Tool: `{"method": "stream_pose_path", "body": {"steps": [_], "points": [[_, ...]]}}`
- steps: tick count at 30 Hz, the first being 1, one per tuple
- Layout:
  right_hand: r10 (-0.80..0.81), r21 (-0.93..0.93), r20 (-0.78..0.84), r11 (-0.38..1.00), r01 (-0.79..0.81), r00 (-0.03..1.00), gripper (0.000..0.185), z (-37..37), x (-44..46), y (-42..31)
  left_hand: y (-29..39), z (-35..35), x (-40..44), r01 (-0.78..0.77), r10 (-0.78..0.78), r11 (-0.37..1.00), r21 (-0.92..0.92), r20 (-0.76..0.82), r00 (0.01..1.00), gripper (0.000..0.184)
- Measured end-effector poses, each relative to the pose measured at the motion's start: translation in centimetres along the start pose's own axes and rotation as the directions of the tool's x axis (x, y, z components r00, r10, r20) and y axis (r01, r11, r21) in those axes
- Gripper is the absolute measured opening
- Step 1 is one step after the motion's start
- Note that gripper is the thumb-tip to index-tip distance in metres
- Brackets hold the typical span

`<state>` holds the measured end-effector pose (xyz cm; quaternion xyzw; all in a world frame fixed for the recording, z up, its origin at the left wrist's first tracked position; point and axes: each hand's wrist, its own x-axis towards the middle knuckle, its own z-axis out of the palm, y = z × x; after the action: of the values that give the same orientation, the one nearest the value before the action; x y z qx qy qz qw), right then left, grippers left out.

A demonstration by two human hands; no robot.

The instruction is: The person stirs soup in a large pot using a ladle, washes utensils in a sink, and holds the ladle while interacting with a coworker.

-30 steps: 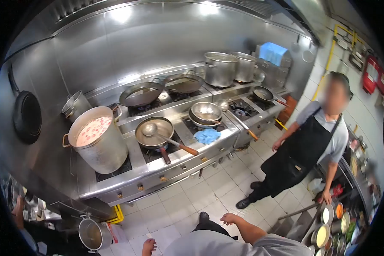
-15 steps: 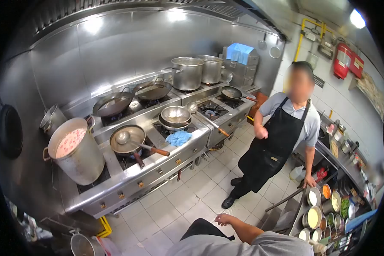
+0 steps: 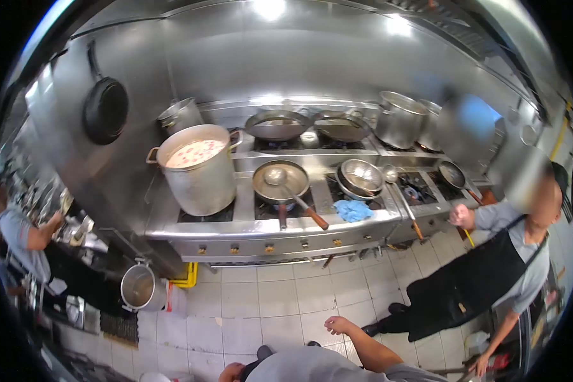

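My right hand (image 3: 339, 325) hangs over the tiled floor in front of my body. Its fingers look loosely bent and apart, with nothing visible in them. At the bottom edge, my left hand (image 3: 232, 371) shows only in part beside my dark apron, its fingers not clear. Both hands are well away from the stove (image 3: 280, 230). On the stove stand a tall stockpot (image 3: 200, 184) of pale liquid with reddish pieces, a frying pan (image 3: 261, 184) with a ladle (image 3: 293, 196) in it, stacked metal bowls (image 3: 361, 173) and a blue cloth (image 3: 353, 211).
A co-worker in a black apron (image 3: 465, 280) stands at right, one hand raised. Another person (image 3: 28, 235) is at far left. A metal pot (image 3: 141, 286) stands low at left near a yellow crate (image 3: 184, 276). Woks (image 3: 277, 126) and stockpots (image 3: 401, 120) line the back burners.
My view has turned left, so the stove is now more central and the co-worker nearer the right edge. The food containers have left view; my left hand and a second person have appeared.
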<state>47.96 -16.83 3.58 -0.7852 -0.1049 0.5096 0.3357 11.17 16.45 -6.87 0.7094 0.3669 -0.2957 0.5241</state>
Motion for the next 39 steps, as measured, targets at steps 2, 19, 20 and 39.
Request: {"method": "stream_pose_path", "body": {"steps": [2, 19, 20, 39], "points": [[-0.027, 0.020, 0.072, 0.999, 0.026, 0.997, 0.036, 0.1, 0.7, 0.2, 1.8, 1.5, 0.1, -0.116, 0.111, 0.985, -0.129, -0.044, 0.993, 0.036], [0.198, -0.046, 0.067, 0.980, -0.195, 0.978, 0.031, -0.7, 0.0, 6.2, 0.2, 5.1, -3.5, 0.050, -0.050, 0.998, -0.048, -0.008, 0.999, 0.041], [0.158, -0.049, 0.083, 0.987, -0.155, 0.984, 0.031, 0.2, -0.1, 5.2, -0.4, 4.7, -3.5, 0.041, -0.041, 0.998, -0.047, -0.002, 0.999, 0.041], [0.252, -0.225, 0.079, 0.947, -0.229, 0.964, 0.032, 4.6, -1.9, 7.7, -5.5, 5.6, -5.7, 0.107, -0.135, 0.955, -0.276, -0.086, 0.987, 0.030]]}}
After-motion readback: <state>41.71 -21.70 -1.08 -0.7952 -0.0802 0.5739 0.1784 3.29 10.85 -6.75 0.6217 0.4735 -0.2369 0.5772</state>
